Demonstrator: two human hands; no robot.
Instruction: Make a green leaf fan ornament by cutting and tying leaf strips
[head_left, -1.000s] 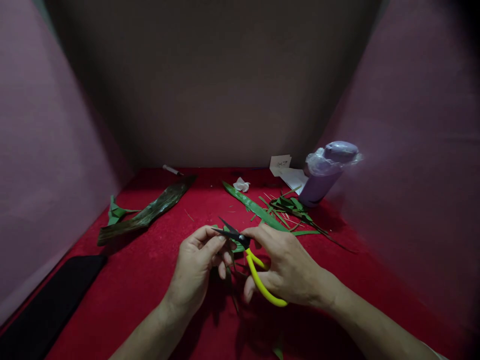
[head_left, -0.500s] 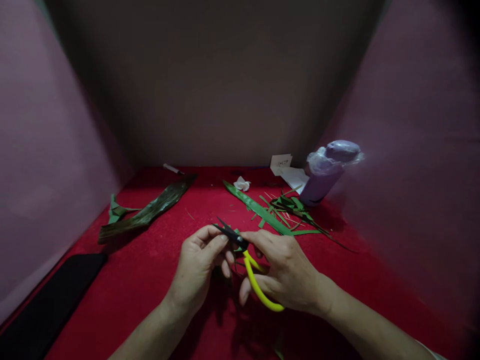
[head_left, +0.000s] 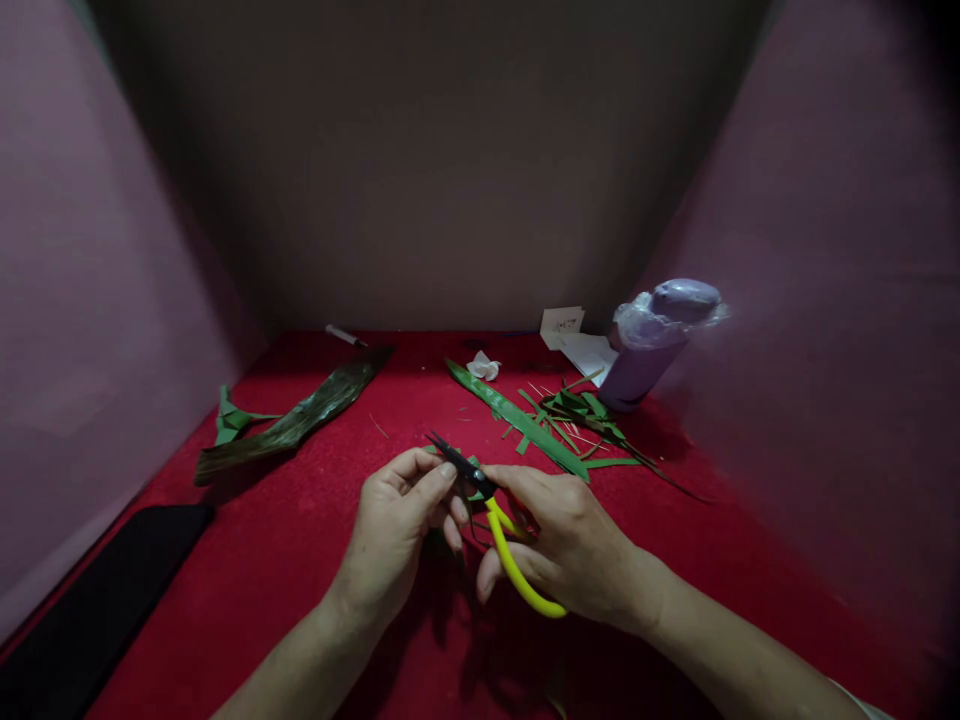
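Note:
My right hand (head_left: 581, 540) grips a pair of scissors (head_left: 517, 570) with yellow handles and short black blades. The blades point up and to the left, nearly closed, and pass just over my left thumb and fingertips. Between the fingers of my left hand (head_left: 397, 520) is a small piece of green leaf (head_left: 477, 492), mostly hidden by the fingers and the scissors. A thin dark strand hangs near it. Both hands are above the red cloth, close together.
A long green leaf (head_left: 517, 415) lies ahead beside leaf scraps (head_left: 589, 408) and thin sticks. Left are a dark broad leaf (head_left: 300, 425), a folded leaf piece (head_left: 231, 418) and a black flat object (head_left: 112, 600). A purple container (head_left: 641, 370), crumpled tissue (head_left: 484, 367) and white card (head_left: 561, 326) stand further back.
The scissor blades have come closer together, their tips now almost meeting. My hands have barely shifted, and the things on the cloth lie as before.

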